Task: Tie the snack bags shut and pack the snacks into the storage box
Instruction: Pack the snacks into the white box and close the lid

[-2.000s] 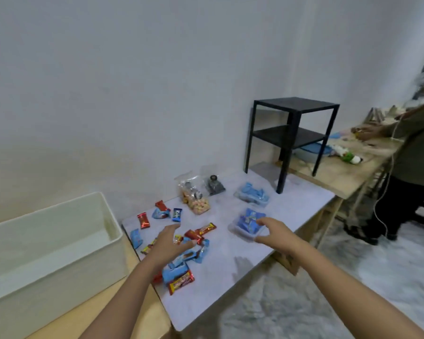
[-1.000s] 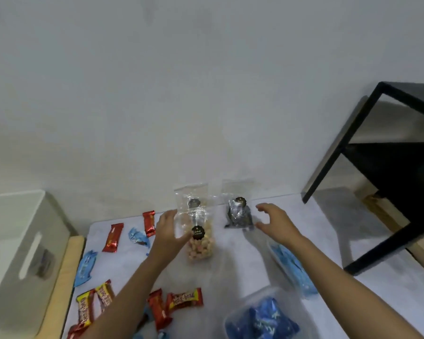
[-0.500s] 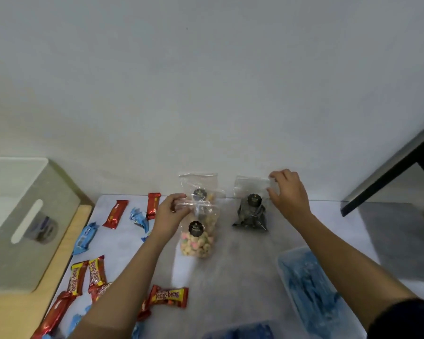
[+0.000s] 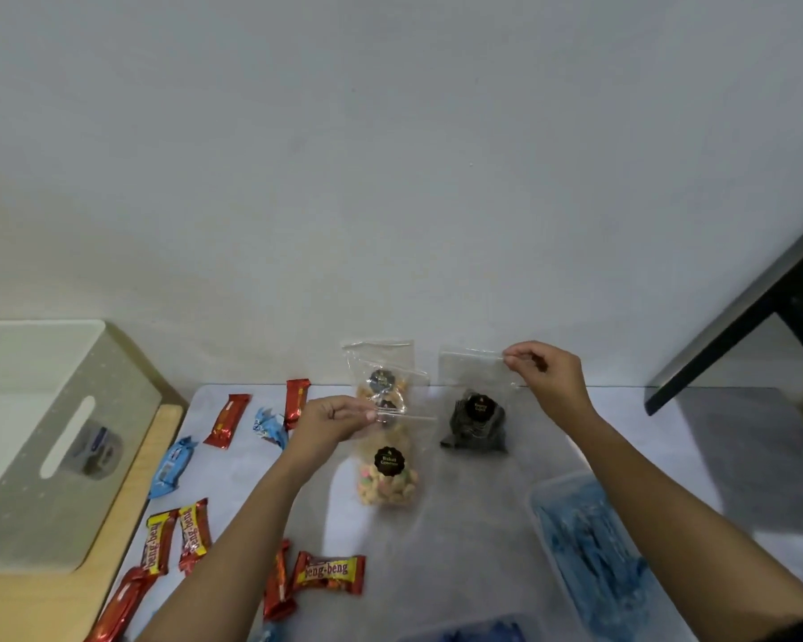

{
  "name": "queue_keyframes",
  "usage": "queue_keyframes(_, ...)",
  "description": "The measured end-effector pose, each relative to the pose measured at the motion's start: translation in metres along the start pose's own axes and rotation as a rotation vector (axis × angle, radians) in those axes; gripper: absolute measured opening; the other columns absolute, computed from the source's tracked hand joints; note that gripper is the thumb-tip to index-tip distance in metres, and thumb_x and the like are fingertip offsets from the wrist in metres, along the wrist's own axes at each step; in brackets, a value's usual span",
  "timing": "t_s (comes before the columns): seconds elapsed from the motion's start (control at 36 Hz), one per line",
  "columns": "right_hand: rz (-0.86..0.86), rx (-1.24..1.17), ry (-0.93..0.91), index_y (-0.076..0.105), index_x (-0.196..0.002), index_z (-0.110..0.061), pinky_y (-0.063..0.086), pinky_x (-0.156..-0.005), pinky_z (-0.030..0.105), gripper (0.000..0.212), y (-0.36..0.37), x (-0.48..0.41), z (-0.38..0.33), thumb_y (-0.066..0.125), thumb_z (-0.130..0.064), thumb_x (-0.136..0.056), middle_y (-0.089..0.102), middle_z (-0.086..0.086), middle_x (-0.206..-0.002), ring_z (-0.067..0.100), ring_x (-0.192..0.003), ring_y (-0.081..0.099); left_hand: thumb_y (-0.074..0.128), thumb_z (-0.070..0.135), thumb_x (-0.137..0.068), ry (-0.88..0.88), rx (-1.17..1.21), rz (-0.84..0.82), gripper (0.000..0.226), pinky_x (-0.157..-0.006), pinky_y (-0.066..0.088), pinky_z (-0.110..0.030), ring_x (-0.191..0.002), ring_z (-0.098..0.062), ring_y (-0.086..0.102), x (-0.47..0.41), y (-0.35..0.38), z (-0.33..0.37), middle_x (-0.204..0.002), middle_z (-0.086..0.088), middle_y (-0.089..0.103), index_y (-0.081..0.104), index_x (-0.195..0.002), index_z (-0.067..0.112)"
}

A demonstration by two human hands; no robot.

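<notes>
Three clear snack bags stand near the wall on the grey table top (image 4: 474, 539). My left hand (image 4: 330, 421) pinches the top edge of the front bag of pastel puffs (image 4: 388, 479). Behind it leans a second clear bag (image 4: 383, 377) with a black sticker. My right hand (image 4: 545, 375) pinches the top right corner of the bag of dark snacks (image 4: 474, 421). The white storage box (image 4: 42, 437) sits at the left, with a slot handle in its side.
Red, yellow and blue wrapped bars (image 4: 328, 572) lie scattered over the left of the table. A clear tub of blue packets (image 4: 589, 544) stands at the right, another at the bottom edge. A black shelf frame (image 4: 752, 312) rises at the far right. The wall is close behind the bags.
My view came closer and tilted down onto the bags. My left hand took the puff bag's top, and my right hand rose from the table to grip the dark bag's top corner.
</notes>
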State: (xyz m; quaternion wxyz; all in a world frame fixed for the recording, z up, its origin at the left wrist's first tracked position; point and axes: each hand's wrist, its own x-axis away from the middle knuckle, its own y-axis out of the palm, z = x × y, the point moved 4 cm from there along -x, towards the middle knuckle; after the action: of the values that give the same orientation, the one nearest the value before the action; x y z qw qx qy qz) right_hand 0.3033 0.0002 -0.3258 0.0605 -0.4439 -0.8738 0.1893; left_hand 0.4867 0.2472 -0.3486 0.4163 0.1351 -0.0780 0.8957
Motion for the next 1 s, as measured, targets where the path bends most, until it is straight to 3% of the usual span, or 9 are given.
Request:
queue_keyframes(0.11,0.068,-0.048,0.045,0.072,-0.081,-0.014,0.049,-0.071,0.006,0.009,-0.001,0.011,-0.017,0.07,-0.006,-0.08,0.069,-0.005,-0.08,0.0,-0.071,0.064,0.064,-0.002,-0.081,0.039,-0.004,-0.088,0.011,-0.07,0.055,-0.017,-0.078,-0.015,0.071,0.011,0.005,0.014,-0.081,-0.008,0.075,0.071,-0.089,0.0)
queue_keyframes(0.22,0.124,-0.042,0.039,0.071,-0.078,-0.014,0.049,-0.068,0.006,0.011,0.008,0.03,-0.035,0.07,-0.003,-0.079,0.069,-0.002,-0.076,-0.005,-0.062,0.062,0.062,-0.006,-0.08,0.109,-0.003,-0.145,0.015,-0.064,0.051,-0.014,-0.069,-0.005,0.069,0.022,0.003,0.035,-0.07,0.004,0.074,0.07,-0.083,0.006)
queue_keyframes(0.33,0.182,-0.02,0.011,0.07,-0.077,-0.014,0.048,-0.064,0.006,0.012,0.025,0.051,-0.062,0.069,-0.002,-0.08,0.068,-0.004,-0.074,-0.003,-0.06,0.061,0.059,-0.012,-0.08,0.196,0.076,-0.19,0.018,-0.063,0.053,-0.013,-0.067,-0.007,0.07,0.036,-0.016,0.062,-0.066,0.002,0.073,0.064,-0.098,-0.011)
queue_keyframes(0.44,0.305,0.001,-0.052,0.07,-0.078,-0.015,0.047,-0.062,0.005,0.012,0.048,0.075,-0.108,0.067,-0.004,-0.082,0.068,-0.004,-0.075,-0.005,-0.062,0.059,0.064,-0.004,-0.08,0.3,0.137,-0.204,0.014,-0.07,0.054,-0.016,-0.076,-0.013,0.072,0.056,-0.059,0.092,-0.075,-0.002,0.075,0.07,-0.091,0.002)
queue_keyframes(0.58,0.427,-0.029,-0.133,0.07,-0.082,-0.013,0.048,-0.064,0.005,0.007,0.099,0.109,-0.177,0.066,-0.007,-0.084,0.069,0.004,-0.082,0.013,-0.075,0.062,0.061,-0.004,-0.082,0.39,0.187,-0.206,0.015,-0.072,0.056,-0.017,-0.072,-0.01,0.071,0.082,-0.138,0.128,-0.071,0.001,0.074,0.069,-0.088,0.006)
queue_keyframes(0.64,0.423,-0.037,-0.15,0.07,-0.082,-0.014,0.049,-0.065,0.006,0.007,0.125,0.118,-0.208,0.066,-0.008,-0.084,0.069,0.003,-0.081,0.014,-0.076,0.062,0.061,-0.004,-0.082,0.42,0.197,-0.192,0.014,-0.072,0.056,-0.017,-0.072,-0.01,0.071,0.091,-0.176,0.142,-0.072,0.001,0.074,0.069,-0.089,0.007)
queue_keyframes(0.75,0.388,-0.063,-0.197,0.071,-0.083,-0.014,0.05,-0.066,0.008,0.006,0.176,0.13,-0.265,0.067,-0.009,-0.083,0.069,0.0,-0.078,-0.004,-0.066,0.06,0.061,-0.004,-0.082,0.46,0.208,-0.17,0.016,-0.073,0.055,-0.018,-0.072,-0.011,0.071,0.107,-0.251,0.16,-0.072,0.001,0.074,0.069,-0.087,0.008)
queue_keyframes(1.0,0.193,-0.19,-0.294,0.07,-0.085,-0.014,0.048,-0.061,0.009,0.008,0.313,0.131,-0.365,0.067,-0.007,-0.083,0.067,-0.004,-0.075,-0.006,-0.062,0.059,0.061,0.0,-0.084,0.474,0.236,-0.002,0.012,-0.075,0.054,-0.017,-0.077,-0.011,0.071,0.128,-0.408,0.153,-0.077,0.0,0.075,0.067,-0.088,0.009)
